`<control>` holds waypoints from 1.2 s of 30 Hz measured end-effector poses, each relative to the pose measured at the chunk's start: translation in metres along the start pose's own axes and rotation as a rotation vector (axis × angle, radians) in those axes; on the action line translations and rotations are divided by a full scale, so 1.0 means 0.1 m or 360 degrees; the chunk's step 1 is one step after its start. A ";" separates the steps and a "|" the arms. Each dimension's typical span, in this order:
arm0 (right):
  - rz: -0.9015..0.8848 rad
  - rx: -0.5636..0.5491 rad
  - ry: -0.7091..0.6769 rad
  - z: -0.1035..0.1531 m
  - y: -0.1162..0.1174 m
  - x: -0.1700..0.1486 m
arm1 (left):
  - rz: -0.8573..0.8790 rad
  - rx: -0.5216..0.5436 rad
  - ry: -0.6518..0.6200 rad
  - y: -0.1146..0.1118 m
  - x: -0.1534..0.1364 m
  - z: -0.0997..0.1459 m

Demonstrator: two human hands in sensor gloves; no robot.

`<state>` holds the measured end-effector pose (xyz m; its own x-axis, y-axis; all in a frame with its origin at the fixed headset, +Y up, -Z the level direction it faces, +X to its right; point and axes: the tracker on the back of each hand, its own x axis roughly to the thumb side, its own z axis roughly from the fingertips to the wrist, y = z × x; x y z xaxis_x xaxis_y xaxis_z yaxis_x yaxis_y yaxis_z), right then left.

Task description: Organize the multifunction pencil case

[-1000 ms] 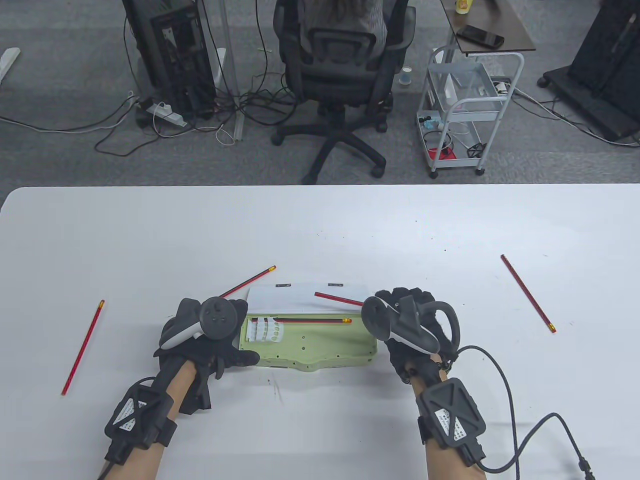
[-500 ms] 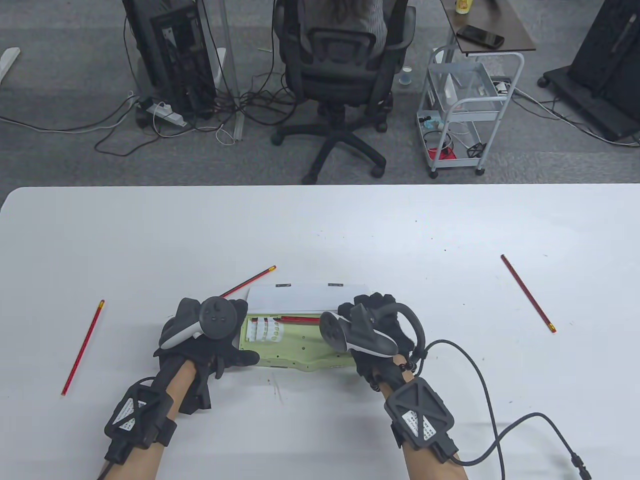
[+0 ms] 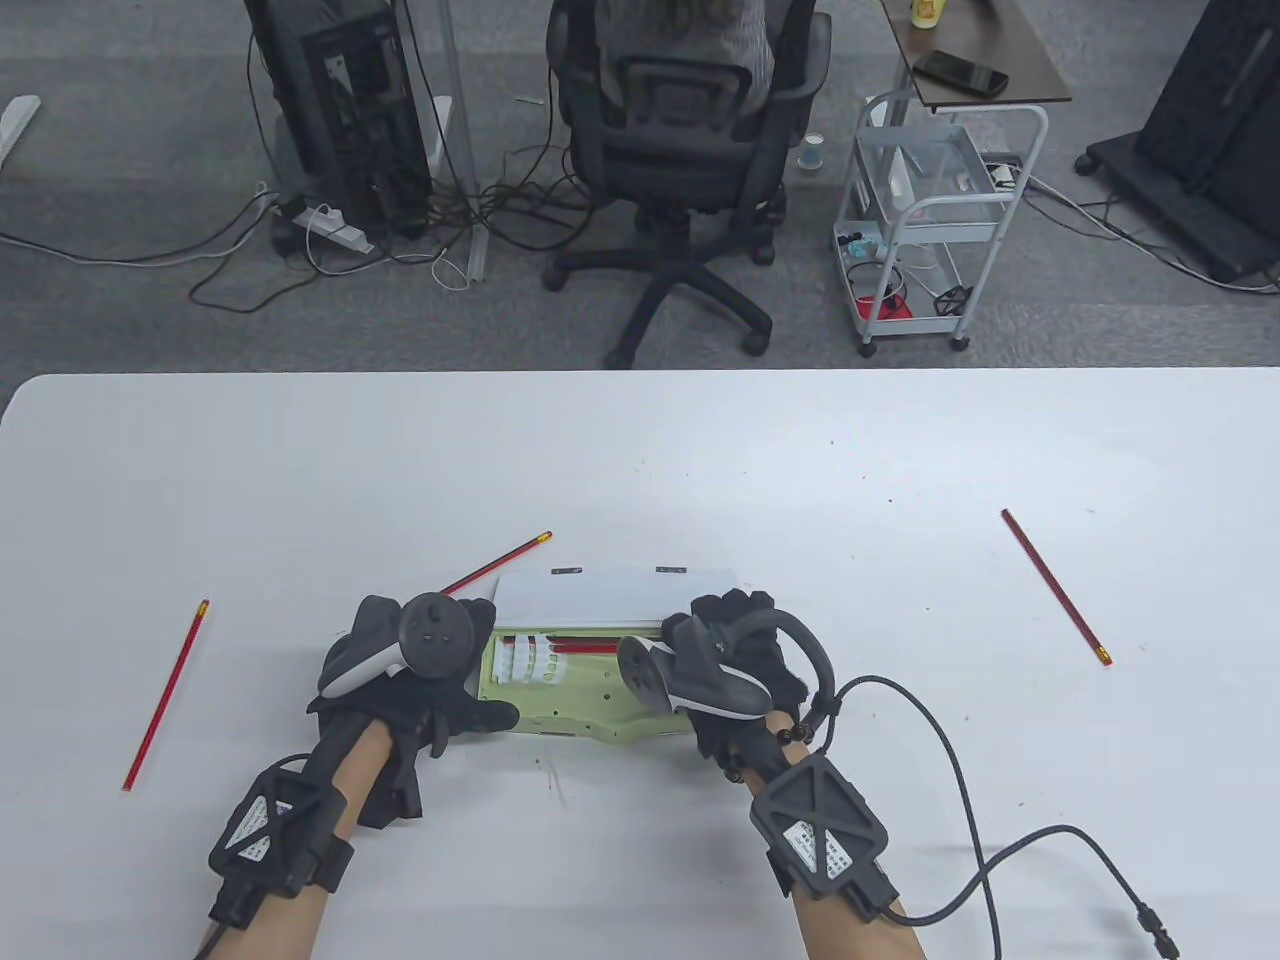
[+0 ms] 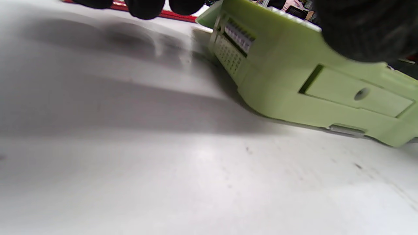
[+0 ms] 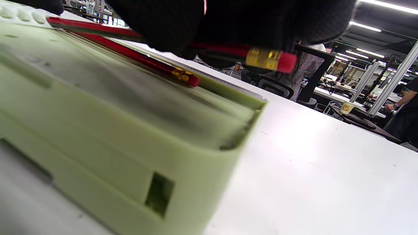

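Observation:
An open light-green pencil case [image 3: 600, 690] lies near the table's front edge, its white lid [image 3: 610, 595] raised at the back. My left hand [image 3: 430, 690] rests on the case's left end, thumb on its front wall; the case also shows in the left wrist view [image 4: 294, 75]. My right hand [image 3: 735, 650] is over the case's right half and grips a red pencil [image 5: 228, 50] with a gold ferrule and red eraser, just above the case [image 5: 130, 130]. A second red pencil [image 5: 140, 60] lies in the back slot. White pencil loops [image 3: 530, 660] sit at the left inside.
Three loose red pencils lie on the white table: one at far left [image 3: 166, 694], one behind the case's left corner [image 3: 500, 562], one at right [image 3: 1056, 586]. A cable [image 3: 960, 790] trails from my right wrist. An office chair [image 3: 680, 150] and a cart [image 3: 930, 220] stand beyond the table.
My right hand has moved left and down with its pencil, from the case's right end to over the case's right half. The left hand has not moved.

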<state>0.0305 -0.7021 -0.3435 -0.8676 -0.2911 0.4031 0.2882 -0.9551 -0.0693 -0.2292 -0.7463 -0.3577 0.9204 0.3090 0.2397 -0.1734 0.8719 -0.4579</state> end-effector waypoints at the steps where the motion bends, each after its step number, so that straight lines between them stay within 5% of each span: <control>1: -0.0001 -0.0004 -0.0004 -0.01 0.00 0.01 | 0.0000 0.0000 0.0000 0.00 0.00 0.00; 23: 0.0041 -0.0149 -0.0028 -0.06 0.03 0.11 | -0.0001 -0.0001 0.0000 0.00 0.00 0.00; 36: -0.0398 -0.0085 0.0364 0.17 0.03 -0.62 | 0.0000 -0.0001 0.0000 0.00 0.00 0.00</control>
<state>0.0923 -0.6863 -0.3529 -0.9789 -0.0466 0.1989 0.0385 -0.9983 -0.0441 -0.2293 -0.7463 -0.3576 0.9204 0.3090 0.2397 -0.1732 0.8717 -0.4584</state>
